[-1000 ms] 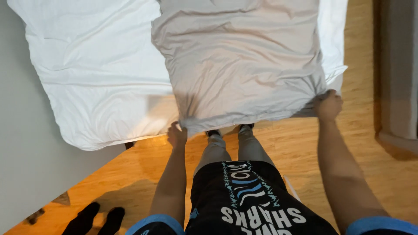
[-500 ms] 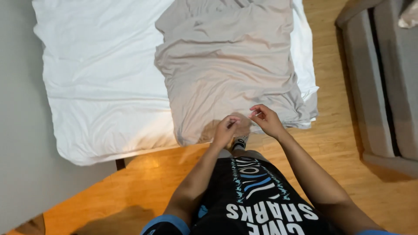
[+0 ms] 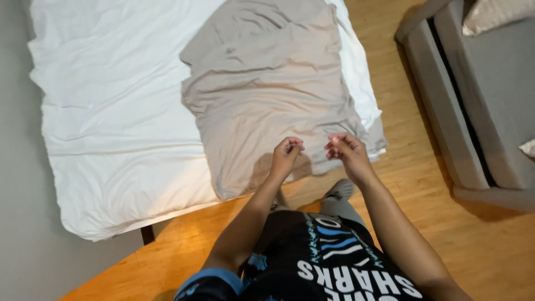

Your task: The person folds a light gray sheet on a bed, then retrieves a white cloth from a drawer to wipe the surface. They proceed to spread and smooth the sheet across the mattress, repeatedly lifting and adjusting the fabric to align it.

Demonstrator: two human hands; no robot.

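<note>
Overhead view from the head camera, read from left to right. At far left, a strip of grey wall (image 3: 16,223) borders the bed. The bed carries a white fitted sheet (image 3: 111,122), creased throughout, its near corner hanging over a dark bed leg (image 3: 147,234). Across the right half of the mattress lies a beige sheet (image 3: 267,95), wrinkled and spread flat, with its near edge draped just past the foot of the bed.

The left hand (image 3: 286,156) is raised over the near edge of the beige sheet, its fingers curled inward in a loose fist. It appears to hold nothing, though whether a fold of cloth is pinched beneath the fingertips cannot be told from this angle. The right hand (image 3: 344,151), just beside it but apart, has its fingers bent and gathered above the sheet's lower right corner; it likewise seems released from the cloth.

Below the hands are the person's dark printed shorts (image 3: 329,262) and a grey-socked foot (image 3: 339,190) on the wooden floor (image 3: 423,184). At far right stands a grey sofa (image 3: 479,100) bearing a light cushion (image 3: 490,14).
</note>
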